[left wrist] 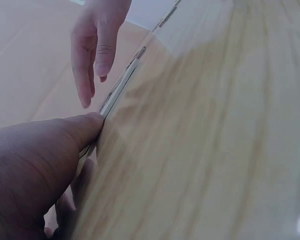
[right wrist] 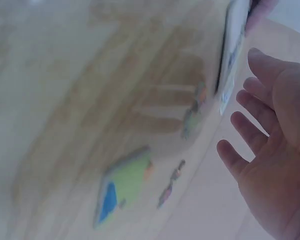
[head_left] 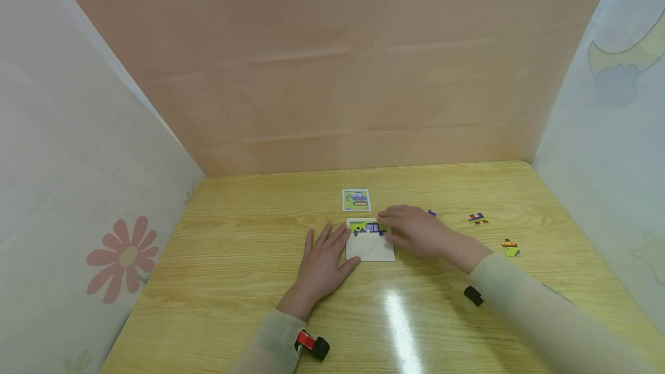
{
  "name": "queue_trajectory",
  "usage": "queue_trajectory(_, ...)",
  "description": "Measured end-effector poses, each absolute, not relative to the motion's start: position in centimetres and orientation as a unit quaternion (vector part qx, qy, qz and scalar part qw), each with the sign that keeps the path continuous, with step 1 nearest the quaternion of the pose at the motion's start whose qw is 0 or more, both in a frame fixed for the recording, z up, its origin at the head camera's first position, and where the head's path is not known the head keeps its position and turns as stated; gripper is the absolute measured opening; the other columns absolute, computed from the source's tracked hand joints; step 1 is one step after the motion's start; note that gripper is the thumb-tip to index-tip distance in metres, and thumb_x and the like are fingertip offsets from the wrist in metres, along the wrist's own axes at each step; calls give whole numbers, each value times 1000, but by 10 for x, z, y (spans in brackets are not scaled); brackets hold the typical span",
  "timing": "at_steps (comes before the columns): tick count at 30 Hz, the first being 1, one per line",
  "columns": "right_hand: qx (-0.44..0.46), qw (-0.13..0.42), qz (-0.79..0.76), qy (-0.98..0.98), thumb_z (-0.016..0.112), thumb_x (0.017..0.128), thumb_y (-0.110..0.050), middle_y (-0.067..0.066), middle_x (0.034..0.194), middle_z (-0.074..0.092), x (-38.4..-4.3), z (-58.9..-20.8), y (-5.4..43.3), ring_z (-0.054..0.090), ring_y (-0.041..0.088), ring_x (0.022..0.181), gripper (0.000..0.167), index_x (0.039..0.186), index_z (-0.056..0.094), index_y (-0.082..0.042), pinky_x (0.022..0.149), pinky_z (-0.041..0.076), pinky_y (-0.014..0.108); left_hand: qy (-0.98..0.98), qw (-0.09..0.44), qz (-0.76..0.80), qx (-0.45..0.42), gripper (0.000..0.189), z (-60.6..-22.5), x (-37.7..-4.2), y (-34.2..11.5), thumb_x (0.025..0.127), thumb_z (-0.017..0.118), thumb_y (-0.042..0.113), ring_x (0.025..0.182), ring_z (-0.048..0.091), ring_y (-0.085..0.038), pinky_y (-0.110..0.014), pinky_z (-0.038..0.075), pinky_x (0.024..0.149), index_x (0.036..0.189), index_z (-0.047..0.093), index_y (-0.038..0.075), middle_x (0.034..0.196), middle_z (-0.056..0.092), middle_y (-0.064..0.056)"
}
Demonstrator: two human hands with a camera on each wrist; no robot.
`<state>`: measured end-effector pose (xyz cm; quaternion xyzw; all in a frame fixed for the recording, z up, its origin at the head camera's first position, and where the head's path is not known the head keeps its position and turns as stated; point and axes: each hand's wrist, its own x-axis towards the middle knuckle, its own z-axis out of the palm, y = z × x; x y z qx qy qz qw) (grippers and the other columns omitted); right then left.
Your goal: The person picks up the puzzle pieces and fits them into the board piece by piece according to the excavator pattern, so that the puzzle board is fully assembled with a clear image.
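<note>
Your left hand (head_left: 319, 267), fingers spread, touches the puzzle tray (head_left: 370, 251); your right hand (head_left: 419, 232) hovers near its corner, fingers loosely parted.

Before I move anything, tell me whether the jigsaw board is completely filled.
No, the jigsaw board has pieces only along its far side, and its near part is bare.

One table (head_left: 249, 235) holds one card (head_left: 356, 200) near its far edge, one puzzle board (head_left: 371, 248) and three visible loose pieces (head_left: 511, 250) towards its right edge; one left hand (head_left: 323, 263), one right hand (head_left: 418, 232).
</note>
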<state>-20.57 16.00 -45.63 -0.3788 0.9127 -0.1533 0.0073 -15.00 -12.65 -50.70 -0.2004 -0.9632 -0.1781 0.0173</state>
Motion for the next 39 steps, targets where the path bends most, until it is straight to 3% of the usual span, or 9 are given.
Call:
queue_trajectory(6,-355,-41,-172,918,84,101,-21,17,149,68,-209,-448,174,63,43,138,53,147,69,-1,114,50,64,-962,17,-184,-200,73,-507,-150,-126,110,62,56,166,26,-35,-68,8,133,168,49,14,175,42,-2)
queue_trajectory(18,-248,-36,-184,950,85,101,-24,22,149,66,-206,-440,211,61,48,136,56,150,68,-5,108,53,67,-963,14,-182,-199,74,-507,-152,-128,110,61,57,167,25,-35,-67,6,133,169,47,14,175,42,-1)
queue_trajectory(39,-188,-15,-207,960,83,102,-23,30,151,59,-202,-443,261,56,55,137,56,150,65,1,102,52,74,-963,18,-183,-197,77,-511,-153,-128,110,61,58,167,24,-33,-65,4,134,170,44,13,175,41,-3)
